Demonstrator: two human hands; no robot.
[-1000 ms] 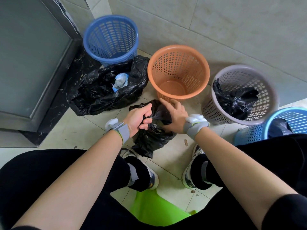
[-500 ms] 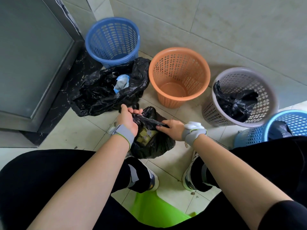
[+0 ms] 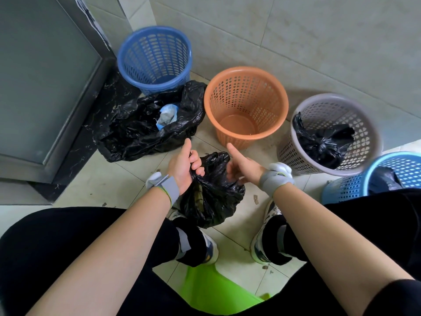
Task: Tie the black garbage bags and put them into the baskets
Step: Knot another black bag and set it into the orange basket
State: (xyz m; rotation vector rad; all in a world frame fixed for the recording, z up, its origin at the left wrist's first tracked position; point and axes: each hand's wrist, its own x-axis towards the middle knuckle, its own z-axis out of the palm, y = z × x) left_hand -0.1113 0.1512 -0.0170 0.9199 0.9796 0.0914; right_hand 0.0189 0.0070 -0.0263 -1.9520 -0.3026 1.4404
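Metal door panel [image 3: 34,76], grey, fills the far left above a strip of dark veined stone [image 3: 100,103]. Beside it a dark blue basket [image 3: 155,58] stands against the tiled wall [image 3: 296,30]. Right in front of that basket an open black garbage bag [image 3: 136,137] sprawls untied on the floor tiles [image 3: 91,179]. Its mouth gapes round a crumpled blue wrapper [image 3: 167,115], and its far edge lies just beside the orange basket [image 3: 279,124], whose bare bottom shows. Nearer the person, above the left shoe [image 3: 209,249] and right shoe [image 3: 262,247], sits the small black garbage bag [image 3: 211,197], with the orange basket directly beyond it. The left hand [image 3: 182,165] curls its fingers round the bag's gathered neck, thumb stretched upward. The right hand [image 3: 245,167] meets the plastic from the other side, thumb out, its fingers curled into the bag and blurred. Both wrists wear grey bands. Further right a grey basket [image 3: 373,142] holds a tied black bag [image 3: 323,142]. A light blue basket [image 3: 405,165] at the frame's edge, partly hidden by the person's black-clad knee, holds another black bag [image 3: 385,181]. A lime-green stool [image 3: 211,290] shows between the legs.
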